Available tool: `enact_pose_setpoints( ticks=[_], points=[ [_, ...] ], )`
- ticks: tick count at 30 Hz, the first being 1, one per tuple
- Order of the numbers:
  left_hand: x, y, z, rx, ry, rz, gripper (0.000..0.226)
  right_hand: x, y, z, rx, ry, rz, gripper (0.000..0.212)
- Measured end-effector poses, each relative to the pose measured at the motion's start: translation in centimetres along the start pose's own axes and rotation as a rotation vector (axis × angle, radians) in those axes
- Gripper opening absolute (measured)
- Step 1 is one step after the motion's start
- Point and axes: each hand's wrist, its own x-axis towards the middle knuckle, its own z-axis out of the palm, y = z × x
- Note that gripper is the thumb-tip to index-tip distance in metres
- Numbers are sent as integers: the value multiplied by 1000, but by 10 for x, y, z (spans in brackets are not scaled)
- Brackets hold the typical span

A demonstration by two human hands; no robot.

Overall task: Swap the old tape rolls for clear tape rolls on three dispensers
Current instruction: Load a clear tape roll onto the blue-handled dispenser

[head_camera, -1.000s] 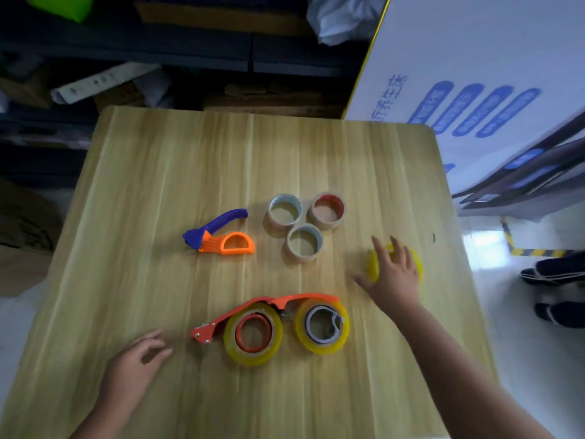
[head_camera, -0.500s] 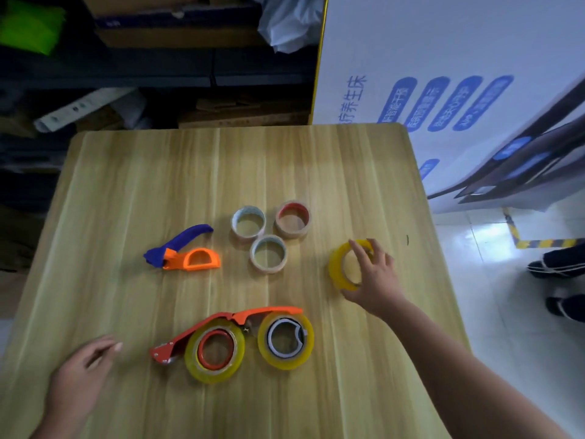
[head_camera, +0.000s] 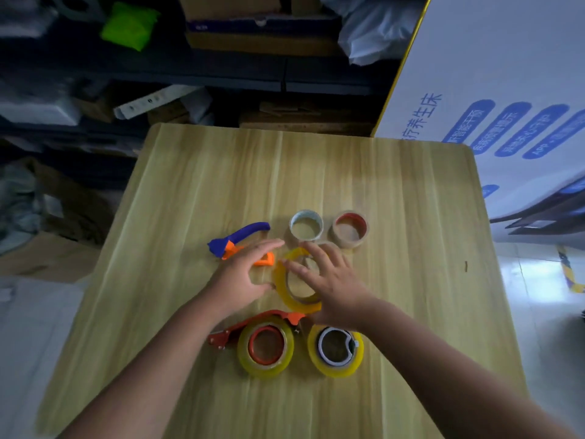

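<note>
A loose yellow tape roll (head_camera: pixel 292 293) is tilted above the table's middle, and my right hand (head_camera: pixel 332 280) grips it with fingers over the top and thumb under its near edge. My left hand (head_camera: pixel 243 274) is spread beside it, thumb touching the roll's left rim, fingers over the purple-and-orange dispenser (head_camera: pixel 235 239). Two clear rolls (head_camera: pixel 306 224) (head_camera: pixel 349 229) lie behind; a third clear roll (head_camera: pixel 329 246) is mostly hidden by my right fingers. Nearer me lie a red dispenser with a yellow roll (head_camera: pixel 266 346) and a yellow roll on a white-cored dispenser (head_camera: pixel 335 350).
The wooden table (head_camera: pixel 411 217) has bare surface at the back, left and right. A large white printed box (head_camera: pixel 506 106) stands against the right rear corner. Dark shelves with cartons and bags (head_camera: pixel 221 42) run behind the table.
My right hand has carried the yellow roll from the table's right side to the middle. My left hand has come up from the near left edge to meet it.
</note>
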Motion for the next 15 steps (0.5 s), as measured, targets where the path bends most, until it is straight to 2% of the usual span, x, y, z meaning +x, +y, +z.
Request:
enact_pose_setpoints(
  ticks=[3,6,11,15],
  points=[
    [-7,-23,-15,13,-29,-28,68,18,-15,2,16,-61,43,116],
    [-16,-41,-20,30,-55,-44,62,31,-26,3,34,-97,80,117],
    [-9,-77,-23,109,42,76,32,53,-46,7,45,-138,86,112],
    [-6,-97,-28,171,52,162,22,61,-55,11,63,-140,68,111]
  ],
)
